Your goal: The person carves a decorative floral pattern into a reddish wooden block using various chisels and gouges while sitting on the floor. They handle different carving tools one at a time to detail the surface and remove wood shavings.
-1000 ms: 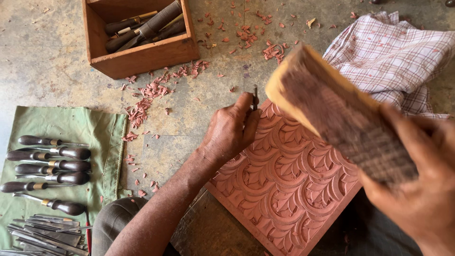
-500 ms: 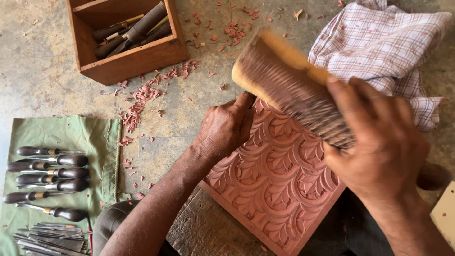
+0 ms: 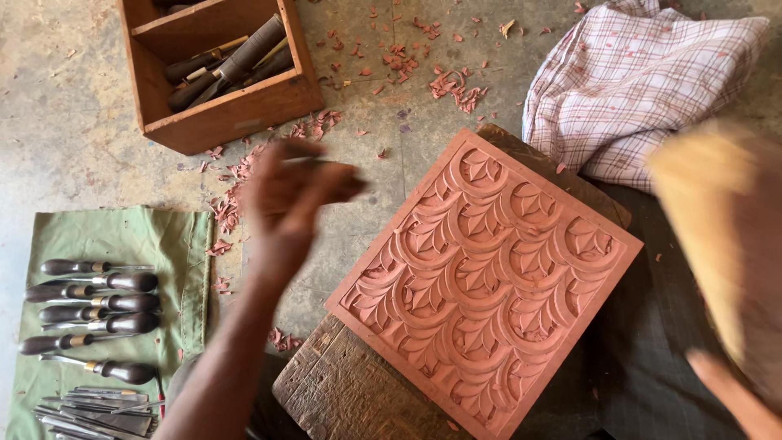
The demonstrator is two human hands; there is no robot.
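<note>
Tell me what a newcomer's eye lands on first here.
The square reddish panel carved with leaf-and-arc relief dominates the centre, resting on a rough wooden block. The left hand, blurred, hovers above-left of it, and dark-handled carving tools lie in rows on a green cloth at far left.

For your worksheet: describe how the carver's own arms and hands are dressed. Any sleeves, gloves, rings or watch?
Both hands are bare. The left hand shows no glove, ring or watch, and its forearm is uncovered, with no sleeve in view. The right hand is blurred at the picture's edge; no glove shows, finer detail cannot be told.
</note>
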